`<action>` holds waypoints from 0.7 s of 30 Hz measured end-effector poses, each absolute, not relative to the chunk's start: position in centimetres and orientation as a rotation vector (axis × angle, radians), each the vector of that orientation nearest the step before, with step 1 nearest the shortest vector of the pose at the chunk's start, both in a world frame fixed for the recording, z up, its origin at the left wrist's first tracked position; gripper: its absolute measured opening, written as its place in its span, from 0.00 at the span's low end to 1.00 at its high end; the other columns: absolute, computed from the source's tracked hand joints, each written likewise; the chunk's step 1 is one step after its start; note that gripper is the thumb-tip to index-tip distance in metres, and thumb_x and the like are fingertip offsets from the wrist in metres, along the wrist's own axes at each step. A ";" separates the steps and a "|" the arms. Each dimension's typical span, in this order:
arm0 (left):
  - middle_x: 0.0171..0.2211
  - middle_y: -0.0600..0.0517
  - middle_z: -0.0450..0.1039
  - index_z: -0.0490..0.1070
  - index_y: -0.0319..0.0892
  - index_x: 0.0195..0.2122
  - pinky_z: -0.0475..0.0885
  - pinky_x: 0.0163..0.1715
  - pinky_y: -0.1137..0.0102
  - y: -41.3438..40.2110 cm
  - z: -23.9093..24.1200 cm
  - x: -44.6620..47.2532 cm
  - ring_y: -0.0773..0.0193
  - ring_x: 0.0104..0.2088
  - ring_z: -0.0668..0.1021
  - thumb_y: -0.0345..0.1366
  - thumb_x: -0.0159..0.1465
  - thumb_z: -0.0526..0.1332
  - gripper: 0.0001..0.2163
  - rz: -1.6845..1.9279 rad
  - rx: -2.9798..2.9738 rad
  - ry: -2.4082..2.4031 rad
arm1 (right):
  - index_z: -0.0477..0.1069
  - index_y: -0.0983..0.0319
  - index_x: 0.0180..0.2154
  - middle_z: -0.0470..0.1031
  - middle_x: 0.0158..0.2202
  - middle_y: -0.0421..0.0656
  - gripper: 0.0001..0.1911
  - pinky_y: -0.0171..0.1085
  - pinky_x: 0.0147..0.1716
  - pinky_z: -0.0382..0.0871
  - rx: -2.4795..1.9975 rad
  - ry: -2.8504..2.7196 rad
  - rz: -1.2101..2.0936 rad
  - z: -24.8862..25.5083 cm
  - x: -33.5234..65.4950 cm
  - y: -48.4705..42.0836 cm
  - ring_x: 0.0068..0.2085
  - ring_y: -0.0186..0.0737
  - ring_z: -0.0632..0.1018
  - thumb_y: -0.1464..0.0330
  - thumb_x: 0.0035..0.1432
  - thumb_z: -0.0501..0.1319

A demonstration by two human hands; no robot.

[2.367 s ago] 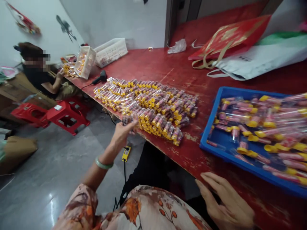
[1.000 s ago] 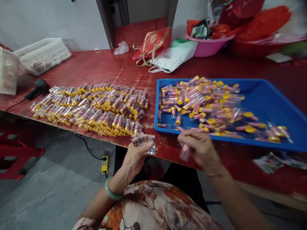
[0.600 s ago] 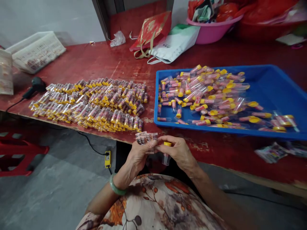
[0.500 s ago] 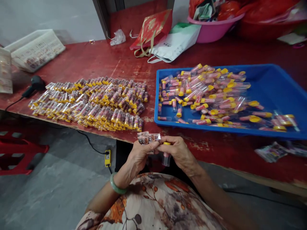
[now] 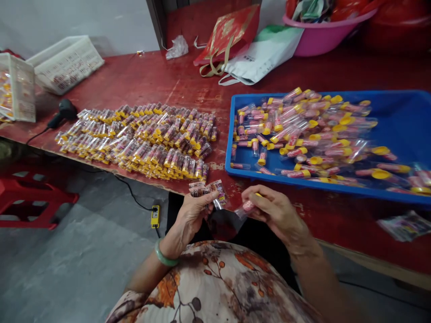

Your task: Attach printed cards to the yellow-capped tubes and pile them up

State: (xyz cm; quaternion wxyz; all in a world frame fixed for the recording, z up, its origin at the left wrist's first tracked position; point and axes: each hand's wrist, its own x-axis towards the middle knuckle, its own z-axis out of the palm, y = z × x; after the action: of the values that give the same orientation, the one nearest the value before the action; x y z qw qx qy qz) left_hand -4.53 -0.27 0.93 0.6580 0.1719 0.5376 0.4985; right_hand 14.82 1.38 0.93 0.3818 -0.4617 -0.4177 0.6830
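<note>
My left hand (image 5: pixel 192 210), closed, pinches several printed plastic sleeves (image 5: pixel 218 192), one of them fanned out to the right. Between the fingers of my right hand (image 5: pixel 276 211) is a small clear tube (image 5: pixel 248 207) with pink contents and a yellow cap, its clear end tilted down to the left. The tube and the sleeves are apart. Behind my left hand, rows of wrapped tubes (image 5: pixel 144 143) with yellow caps lie stacked on the table. A blue tray (image 5: pixel 397 116) beyond my right hand holds many unwrapped pink tubes (image 5: pixel 296 130).
On the red table (image 5: pixel 141 80) lie a black heat-gun-like tool (image 5: pixel 63 113), white baskets (image 5: pixel 67 67), a red bag (image 5: pixel 232 33), a white bag (image 5: pixel 262 56) and a pink basin (image 5: pixel 326 36). More plastic sleeves (image 5: pixel 406 225) lie at the right edge. A red stool (image 5: pixel 33 193) stands at left.
My hands have moved apart. The tube in my right hand has swung from upright to tilted left, and one sleeve in my left hand now fans out. The view has shifted slightly.
</note>
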 end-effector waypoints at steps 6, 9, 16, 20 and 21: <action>0.20 0.57 0.68 0.70 0.37 0.28 0.59 0.16 0.78 -0.5 1.2 -4.0 0.76 0.16 0.66 0.37 0.43 0.76 0.17 1.233 0.257 1.126 | 0.70 0.60 0.42 0.70 0.39 0.43 0.09 0.34 0.25 0.67 -0.890 -1.280 1.486 0.2 15.8 -1.6 0.26 0.30 0.72 0.67 0.59 0.63; 0.21 0.57 0.69 0.70 0.38 0.27 0.61 0.16 0.79 -0.6 1.5 -3.7 0.76 0.17 0.67 0.36 0.42 0.77 0.18 1.236 0.202 1.081 | 0.69 0.59 0.43 0.68 0.42 0.44 0.08 0.35 0.26 0.71 -0.878 -1.368 1.293 0.3 14.8 -2.6 0.29 0.33 0.74 0.70 0.59 0.62; 0.19 0.56 0.69 0.70 0.37 0.25 0.64 0.17 0.79 -1.5 2.2 -3.3 0.75 0.17 0.69 0.36 0.43 0.77 0.17 1.181 0.113 1.018 | 0.68 0.60 0.45 0.72 0.41 0.46 0.13 0.39 0.40 0.73 -0.953 -1.668 0.460 0.4 12.8 -3.4 0.41 0.40 0.77 0.75 0.57 0.63; 0.19 0.57 0.69 0.69 0.37 0.25 0.64 0.17 0.79 -1.8 2.4 -3.2 0.74 0.17 0.69 0.37 0.41 0.77 0.19 1.216 0.102 1.029 | 0.67 0.59 0.47 0.75 0.40 0.45 0.17 0.36 0.38 0.74 -0.954 -1.795 0.116 0.0 12.2 -3.9 0.40 0.40 0.79 0.75 0.56 0.65; 0.20 0.57 0.69 0.69 0.37 0.26 0.64 0.17 0.79 -1.8 2.3 -3.2 0.75 0.17 0.69 0.38 0.41 0.77 0.19 1.227 0.103 1.034 | 0.68 0.58 0.47 0.76 0.40 0.44 0.18 0.36 0.37 0.73 -0.958 -1.834 0.054 -0.1 12.2 -4.0 0.40 0.40 0.79 0.75 0.56 0.66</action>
State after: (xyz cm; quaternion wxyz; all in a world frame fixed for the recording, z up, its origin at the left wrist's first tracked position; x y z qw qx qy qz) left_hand -3.19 -1.85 2.35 0.6937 0.0459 0.4631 0.5497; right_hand 12.21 -4.04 -0.14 0.5106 -0.3978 -0.7619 0.0226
